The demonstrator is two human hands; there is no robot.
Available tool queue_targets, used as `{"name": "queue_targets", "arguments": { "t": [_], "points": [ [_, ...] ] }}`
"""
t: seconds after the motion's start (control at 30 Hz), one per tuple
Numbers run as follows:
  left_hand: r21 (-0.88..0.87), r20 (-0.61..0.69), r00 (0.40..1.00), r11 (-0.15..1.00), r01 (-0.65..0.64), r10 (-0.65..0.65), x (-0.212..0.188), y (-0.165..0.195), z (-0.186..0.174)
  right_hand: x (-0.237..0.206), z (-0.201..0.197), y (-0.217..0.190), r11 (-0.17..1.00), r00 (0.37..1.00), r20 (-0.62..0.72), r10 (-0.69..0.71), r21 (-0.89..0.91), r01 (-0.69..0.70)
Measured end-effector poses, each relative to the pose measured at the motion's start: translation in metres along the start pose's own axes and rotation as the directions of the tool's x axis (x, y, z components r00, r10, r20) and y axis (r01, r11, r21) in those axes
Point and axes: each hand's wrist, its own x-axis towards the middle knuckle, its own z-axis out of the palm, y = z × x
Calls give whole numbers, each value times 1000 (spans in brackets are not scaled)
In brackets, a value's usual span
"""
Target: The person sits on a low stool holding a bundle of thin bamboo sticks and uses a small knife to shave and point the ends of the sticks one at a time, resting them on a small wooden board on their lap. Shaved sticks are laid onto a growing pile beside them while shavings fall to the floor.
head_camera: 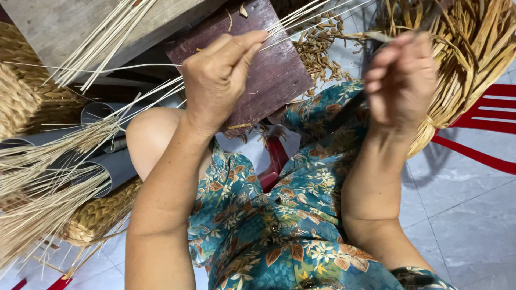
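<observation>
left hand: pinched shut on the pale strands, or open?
Shut. The left hand has thumb and forefinger pressed together on thin pale strands that fan out past the fingertips over the dark red board.

My left hand [217, 80] at 11 o'clock, fingers pinched; my right hand [400, 80] at 1 o'clock, loosely curled, blurred.

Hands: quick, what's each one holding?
Left hand: closed, pinching thin pale reeds.
Right hand: closed; blurred, held thing cannot be told.
</observation>
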Motion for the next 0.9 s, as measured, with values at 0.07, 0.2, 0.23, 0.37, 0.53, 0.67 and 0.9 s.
{"name": "queue_targets", "arguments": {
  "t": [0.07,0.2,0.23,0.37,0.53,0.67,0.9],
  "points": [
    [-31,-27,999,999,30,-31,1,-4,-5,7,-24,-16,990,982,-176,-62,115,83],
    [-218,-2,990,966,138,-142,4,-5,-8,19,-55,-43,965,881,-418,-220,38,259],
    [-279,28,985,945,172,-171,5,-4,-7,19,-56,-43,956,874,-388,-294,-117,270],
    [-349,187,950,887,303,-252,6,-1,0,14,-25,-30,936,937,-212,-276,-279,213],
    [-350,240,955,903,250,-171,5,4,9,-4,55,15,931,1000,-10,-26,-365,20],
    [-310,312,942,924,224,-124,1,4,13,-13,89,46,916,970,129,206,-374,-145],
    [-106,375,927,992,72,-27,0,-12,-2,15,16,20,981,992,-79,-95,-178,80]
  ]
}}
